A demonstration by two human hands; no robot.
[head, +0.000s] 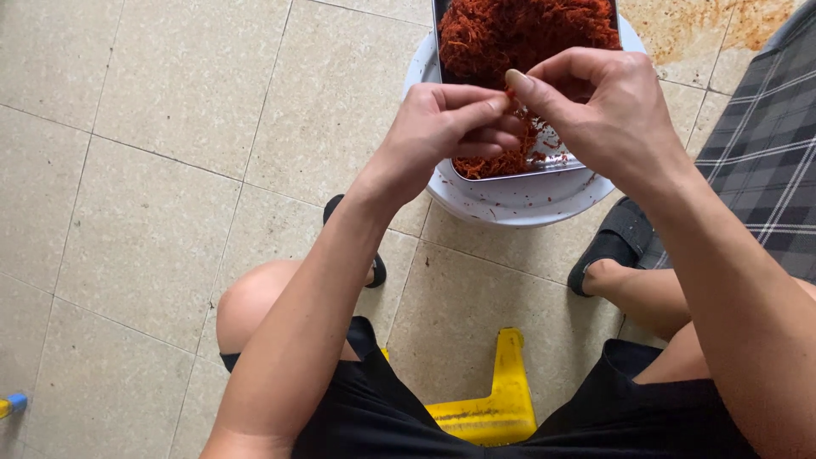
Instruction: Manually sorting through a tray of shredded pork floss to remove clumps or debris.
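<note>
Two hands, left hand (442,127) and right hand (599,102), pinch red shredded strands (518,30) over a rectangular metal tray (561,163) at twelve o'clock, atop a round white basin (518,200).

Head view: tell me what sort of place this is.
Probably a home or small workshop floor used for food preparation: beige floor tiles, a low yellow stool, and a metal tray of red shreds resting on a white bucket.

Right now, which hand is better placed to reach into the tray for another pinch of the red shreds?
Probably the left hand. It sits lower, right over the near end of the metal tray and its red shreds. The right hand is higher, thumb raised, pinching a small piece together with the left.
</note>
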